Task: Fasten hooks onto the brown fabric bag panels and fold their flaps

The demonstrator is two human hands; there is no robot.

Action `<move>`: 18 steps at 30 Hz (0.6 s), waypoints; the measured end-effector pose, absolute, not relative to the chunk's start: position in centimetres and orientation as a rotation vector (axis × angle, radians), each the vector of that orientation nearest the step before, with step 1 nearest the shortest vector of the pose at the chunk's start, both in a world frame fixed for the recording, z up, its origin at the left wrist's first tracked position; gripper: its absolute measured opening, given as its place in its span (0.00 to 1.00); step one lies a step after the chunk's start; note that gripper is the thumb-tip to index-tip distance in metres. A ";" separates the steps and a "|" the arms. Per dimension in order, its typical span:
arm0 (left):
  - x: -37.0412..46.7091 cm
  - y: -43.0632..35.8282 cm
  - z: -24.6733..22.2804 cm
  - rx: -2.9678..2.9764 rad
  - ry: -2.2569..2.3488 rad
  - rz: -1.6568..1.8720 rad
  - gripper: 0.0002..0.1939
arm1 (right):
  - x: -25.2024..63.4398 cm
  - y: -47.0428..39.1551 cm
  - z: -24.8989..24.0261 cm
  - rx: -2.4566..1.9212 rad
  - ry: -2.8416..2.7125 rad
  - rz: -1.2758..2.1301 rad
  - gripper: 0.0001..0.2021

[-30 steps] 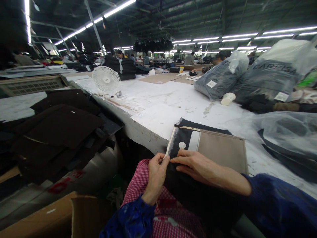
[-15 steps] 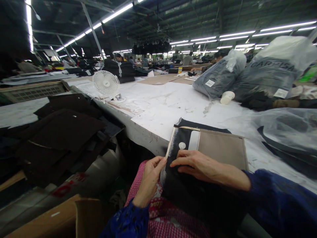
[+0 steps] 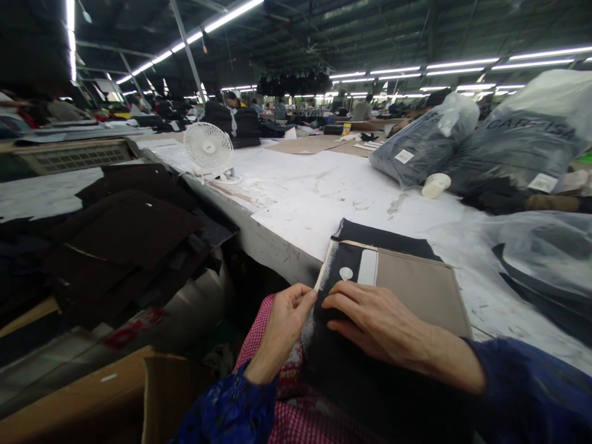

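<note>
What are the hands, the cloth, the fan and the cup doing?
left hand: pinching the edge of the dark cloth.
right hand: pressing flat on the dark cloth.
tan card: flat on the table.
fan: upright.
paper cup: on its side.

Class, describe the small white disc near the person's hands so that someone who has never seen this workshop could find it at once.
Start at the long white cutting table and follow its near edge to the dark fabric piece with a tan card template lying on it. Just beyond the fingertips of the right hand sits the small white disc. It is the only round thing there, left of a white upright strip.
</note>
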State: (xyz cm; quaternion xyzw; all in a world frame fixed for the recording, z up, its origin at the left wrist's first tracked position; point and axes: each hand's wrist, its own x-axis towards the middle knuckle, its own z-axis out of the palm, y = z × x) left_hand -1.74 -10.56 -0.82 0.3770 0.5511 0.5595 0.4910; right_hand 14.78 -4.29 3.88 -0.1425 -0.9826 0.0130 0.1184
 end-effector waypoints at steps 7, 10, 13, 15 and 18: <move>-1.3 -10.6 -0.2 1.026 1.405 1.314 0.17 | 14.5 -5.1 4.2 -0.277 -2.775 -0.127 0.12; -1.2 -10.7 0.0 1.037 1.393 1.352 0.16 | 14.3 -4.9 3.5 -0.426 -2.613 0.239 0.10; -1.2 -10.8 0.0 1.004 1.355 1.356 0.16 | 14.3 -4.6 2.8 -0.475 -2.532 0.401 0.09; -1.2 -10.7 0.0 0.972 1.334 1.356 0.15 | 14.5 -4.8 2.7 -0.439 -2.580 0.299 0.10; -1.2 -10.7 0.1 0.922 1.328 1.374 0.14 | 14.7 -5.3 3.1 -0.354 -2.659 0.064 0.14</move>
